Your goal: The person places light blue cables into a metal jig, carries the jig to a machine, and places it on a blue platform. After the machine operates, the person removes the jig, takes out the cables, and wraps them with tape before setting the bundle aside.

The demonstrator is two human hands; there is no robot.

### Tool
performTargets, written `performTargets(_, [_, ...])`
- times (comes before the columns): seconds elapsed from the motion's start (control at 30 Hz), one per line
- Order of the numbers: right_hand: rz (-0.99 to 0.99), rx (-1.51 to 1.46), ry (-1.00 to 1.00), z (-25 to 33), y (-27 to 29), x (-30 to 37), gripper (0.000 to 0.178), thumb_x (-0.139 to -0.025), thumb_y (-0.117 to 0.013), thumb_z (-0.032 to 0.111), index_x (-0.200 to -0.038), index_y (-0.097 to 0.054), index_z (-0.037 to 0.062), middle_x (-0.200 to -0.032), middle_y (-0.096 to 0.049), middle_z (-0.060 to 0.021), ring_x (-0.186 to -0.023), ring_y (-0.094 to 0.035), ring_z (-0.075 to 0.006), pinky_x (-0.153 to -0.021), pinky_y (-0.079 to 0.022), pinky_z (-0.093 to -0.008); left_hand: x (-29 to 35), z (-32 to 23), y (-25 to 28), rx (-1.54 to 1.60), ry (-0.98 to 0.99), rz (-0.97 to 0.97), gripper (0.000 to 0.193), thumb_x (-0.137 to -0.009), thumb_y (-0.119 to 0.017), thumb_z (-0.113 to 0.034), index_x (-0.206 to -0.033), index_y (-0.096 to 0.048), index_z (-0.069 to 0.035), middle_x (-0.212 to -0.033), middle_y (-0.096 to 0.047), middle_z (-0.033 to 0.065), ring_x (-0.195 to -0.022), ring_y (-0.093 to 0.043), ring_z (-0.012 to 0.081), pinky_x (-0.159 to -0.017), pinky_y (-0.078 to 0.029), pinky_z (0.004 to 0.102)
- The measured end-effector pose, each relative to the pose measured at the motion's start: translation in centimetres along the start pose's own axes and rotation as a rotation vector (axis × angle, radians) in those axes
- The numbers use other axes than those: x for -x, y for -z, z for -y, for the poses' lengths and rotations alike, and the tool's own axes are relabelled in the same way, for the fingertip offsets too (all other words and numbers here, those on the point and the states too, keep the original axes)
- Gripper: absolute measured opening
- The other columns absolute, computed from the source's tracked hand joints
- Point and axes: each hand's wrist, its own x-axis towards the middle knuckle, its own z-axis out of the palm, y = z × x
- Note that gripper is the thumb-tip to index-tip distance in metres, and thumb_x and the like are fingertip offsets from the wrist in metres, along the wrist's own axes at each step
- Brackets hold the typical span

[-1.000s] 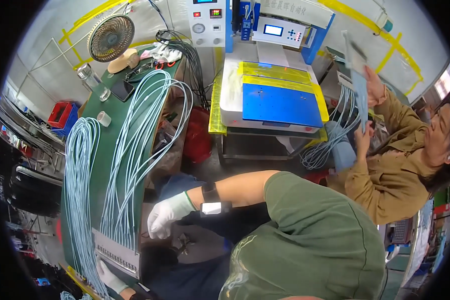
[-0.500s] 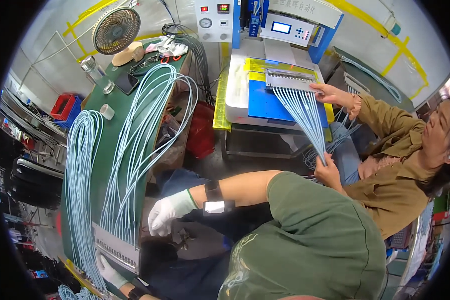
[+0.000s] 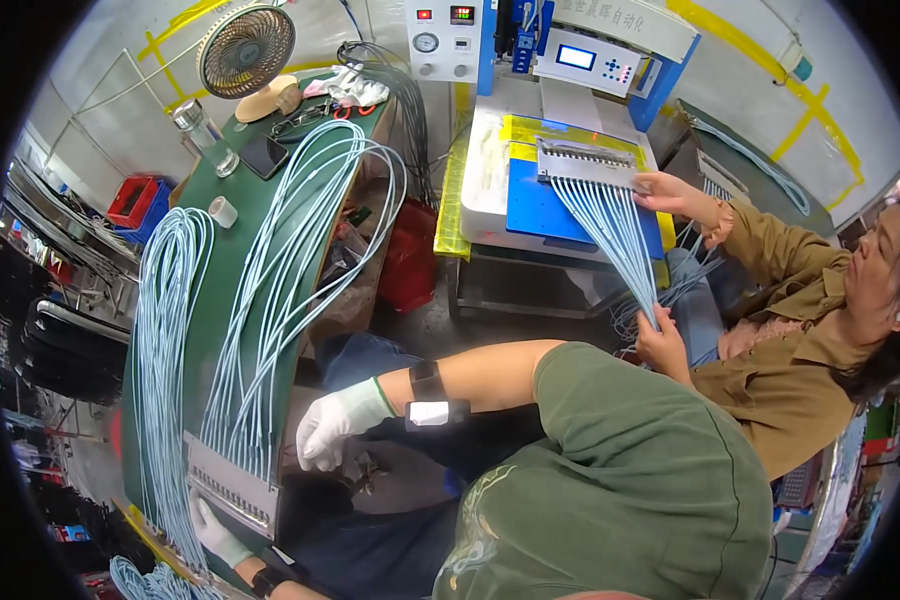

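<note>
A flat silver metal cable fixture (image 3: 232,482) with a row of slots along its lower side lies at the near end of the green table. Several light-blue cables (image 3: 255,330) run from it up the table and loop back. My left hand (image 3: 220,535), in a white glove, grips the fixture's lower left edge; part of its fingers is hidden. My right hand (image 3: 332,428), also gloved, hangs just off the table's right edge, fingers curled in, with nothing visible in them. A long bundle of light-blue cables (image 3: 162,330) lies left of the fixture.
A co-worker (image 3: 780,310) at the right holds a similar fixture (image 3: 588,166) with cables over a machine's blue plate (image 3: 535,205). A fan (image 3: 246,52), glass bottle (image 3: 206,140), phone (image 3: 263,157) and tape roll (image 3: 222,212) stand or lie at the table's far end.
The view has shifted slightly, moving the background a little to the right. My hands, the fixture and the cables keep nearly the same places.
</note>
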Motion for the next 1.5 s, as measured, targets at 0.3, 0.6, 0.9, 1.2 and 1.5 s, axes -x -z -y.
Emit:
performTargets(0.3, [0.014, -0.016, -0.021, -0.6, 0.7, -0.3, 0.026, -0.097, -0.066, 0.025, -0.109, -0.071, 0.0022, -0.093, -0.073, -0.0072, -0.084, -0.07, -0.0158, -0.075, -0.058, -0.0315, 0.1, 0.1, 0.1, -0.043, -0.028, -0.001, 0.039, -0.105, -0.047, -0.019, -0.134, -0.055, 0.007, -0.132, -0.06, 0.0133, -0.116, -0.056, 0.0211, -0.103, -0.042, 0.0315])
performTargets(0.6, [0.004, -0.042, -0.061, -1.2, 0.8, -1.0, 0.025, -0.097, -0.067, 0.024, -0.108, -0.071, 0.0024, -0.092, -0.074, -0.0076, -0.084, -0.071, -0.0169, -0.075, -0.058, -0.0313, 0.1, 0.1, 0.0, 0.012, 0.012, -0.005, 0.038, -0.106, -0.048, -0.019, -0.136, -0.055, 0.003, -0.132, -0.06, 0.0117, -0.112, -0.058, 0.0195, -0.099, -0.046, 0.0297])
performTargets(0.9, [0.019, 0.012, -0.045, -1.0, -0.1, -1.2, 0.026, -0.096, -0.067, 0.025, -0.108, -0.071, 0.0022, -0.091, -0.074, -0.0085, -0.083, -0.071, -0.0178, -0.074, -0.058, -0.0315, 0.3, 0.1, 0.0, 0.021, 0.002, -0.004, 0.038, -0.106, -0.046, -0.018, -0.137, -0.053, 0.004, -0.134, -0.059, 0.0122, -0.115, -0.057, 0.0201, -0.101, -0.045, 0.0307])
performTargets(1.2, [0.005, 0.04, -0.062, -0.5, -0.8, -1.1, 0.027, -0.097, -0.067, 0.026, -0.107, -0.071, 0.0021, -0.091, -0.074, -0.0086, -0.083, -0.071, -0.0172, -0.075, -0.058, -0.0314, 0.6, -0.7, -0.4, -0.003, -0.016, 0.016, 0.04, -0.107, -0.044, -0.019, -0.136, -0.052, 0.007, -0.135, -0.058, 0.0155, -0.119, -0.055, 0.0217, -0.105, -0.041, 0.0314])
performTargets(1.5, [-0.01, -0.006, -0.133, -0.1, -1.0, -1.1, 0.025, -0.097, -0.066, 0.025, -0.106, -0.072, 0.0025, -0.088, -0.074, -0.0085, -0.082, -0.071, -0.0167, -0.073, -0.058, -0.0303, 0.5, -0.3, -0.3, 0.036, -0.019, 0.021, 0.041, -0.107, -0.044, -0.019, -0.136, -0.051, 0.009, -0.135, -0.058, 0.0155, -0.119, -0.055, 0.0222, -0.105, -0.042, 0.0318])
